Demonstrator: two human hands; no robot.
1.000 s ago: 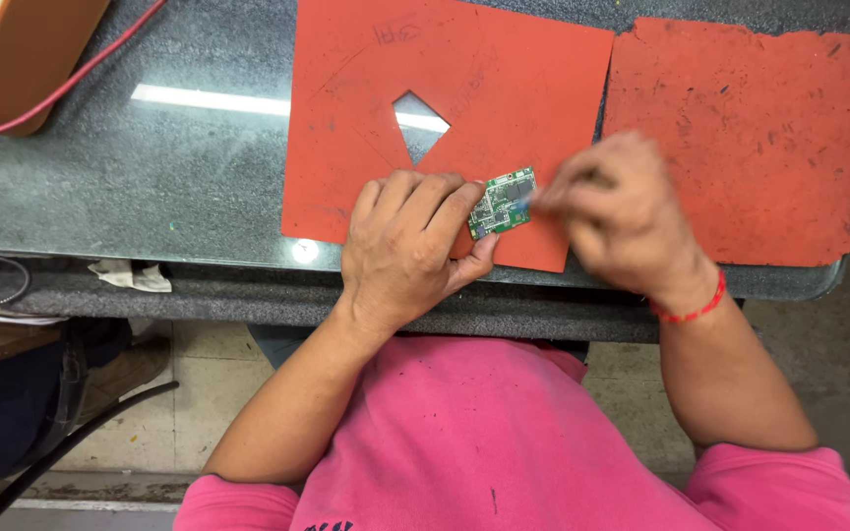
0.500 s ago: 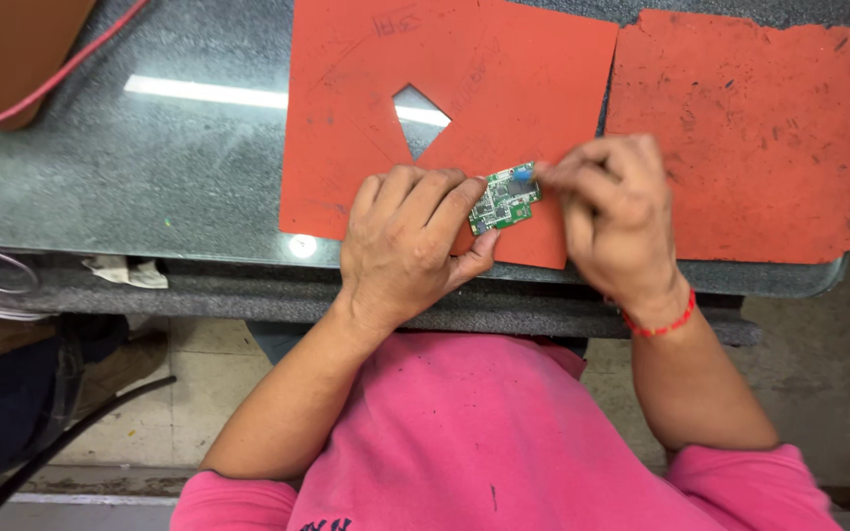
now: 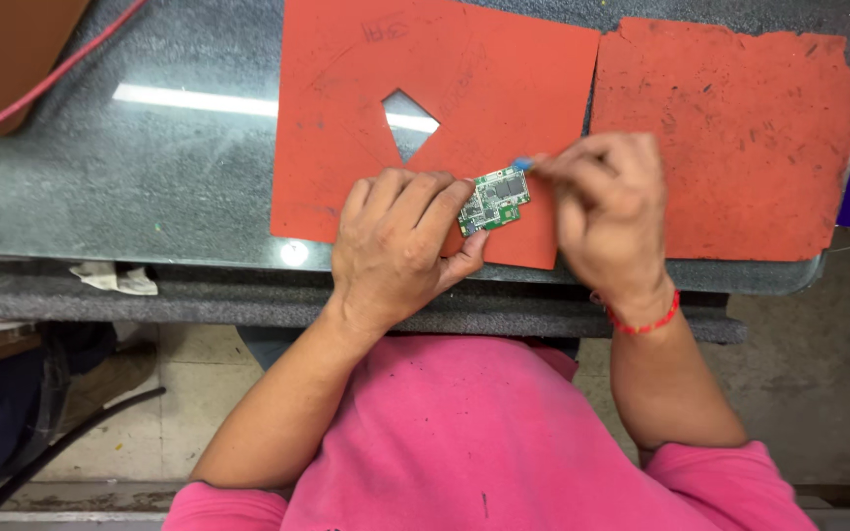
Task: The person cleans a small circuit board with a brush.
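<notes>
**Clerk:** On the near edge of the bench, head view, item one: small green circuit board (image 3: 495, 200), pinched at its left edge by the left hand (image 3: 397, 246), fingers curled closed on it, thumb underneath. It sits over the lower right corner of the left orange mat (image 3: 346, 128).

**Checker:** Handling?

**Clerk:** By judgement: very light, thin, stiff, and fragile on its populated face. Best taken by the bare edges, as the left hand does, never across the components. Small enough to slip from a loose pinch.

**Checker:** Item two?

**Clerk:** Right hand (image 3: 607, 211), fingers bunched tight around a small blue-tipped tool (image 3: 521, 164); only the tip shows, at the board's upper right corner. Whether it touches the board I cannot tell. Red bracelet (image 3: 646, 322) on that wrist.

**Checker:** Surroundings?

**Clerk:** Left mat has a diamond-shaped cut-out (image 3: 409, 123) just above the left hand. Second orange mat (image 3: 740, 128), ragged-edged, lies beside the first, partly under the right hand. Both on a speckled glass-topped table (image 3: 150, 177). Brown box (image 3: 12, 49) and red cable (image 3: 71, 59) at far left, well apart. White crumpled scrap (image 3: 115, 280) on the lower ledge.

**Checker:** Obstructions?

**Clerk:** None close to the board; only the two hands crowd it.
</notes>
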